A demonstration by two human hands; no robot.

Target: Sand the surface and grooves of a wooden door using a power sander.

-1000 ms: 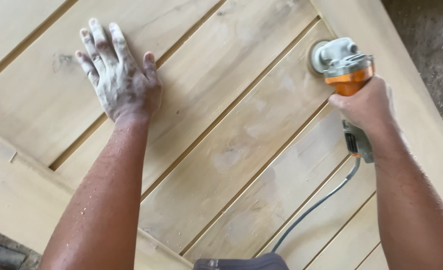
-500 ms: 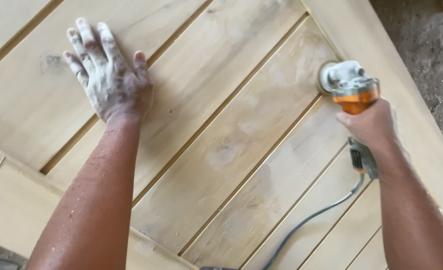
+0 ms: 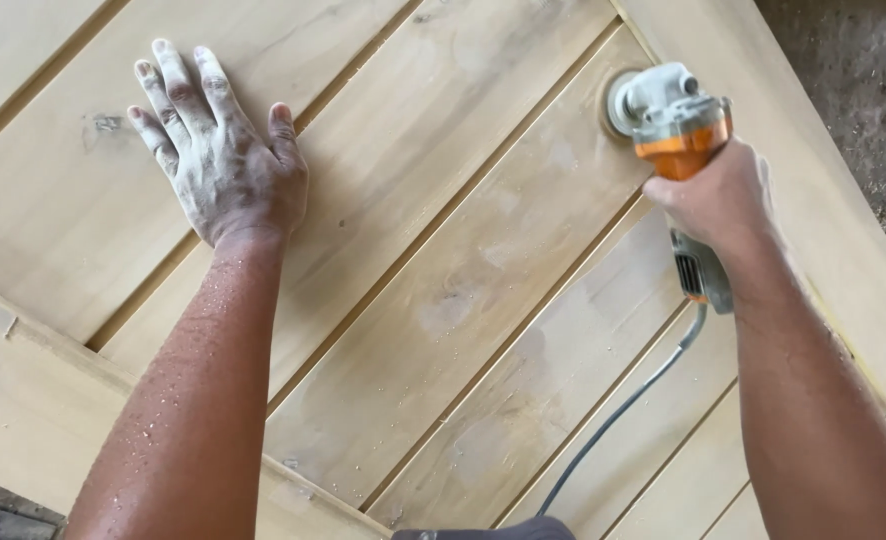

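Step in hand: I am sanding the pale wooden door panel (image 3: 443, 300), working the top end of one diagonal slat, right where it meets the frame rail (image 3: 763, 90).
Right hand (image 3: 715, 200): my fingers are clamped around the orange body of the angle grinder (image 3: 675, 130), holding it head-down on the wood.
Grinder: its grey head and disc (image 3: 618, 100) sit at the slat's upper corner, just beside the groove; I think the disc lies flat, but the housing hides most of it.
Cord (image 3: 613, 415): it trails from the tool's tail back across the lower slats toward me.
Left hand (image 3: 221, 160): dusty, fingers spread, palm pressed flat on a slat well apart from the tool, gripping nothing and steadying the panel.
Wood: the slat below the disc looks lighter and chalky in patches.
Next move calls for: a firm grip, even pressure, the disc kept off the groove edges and the rail, and the cord kept behind the tool.
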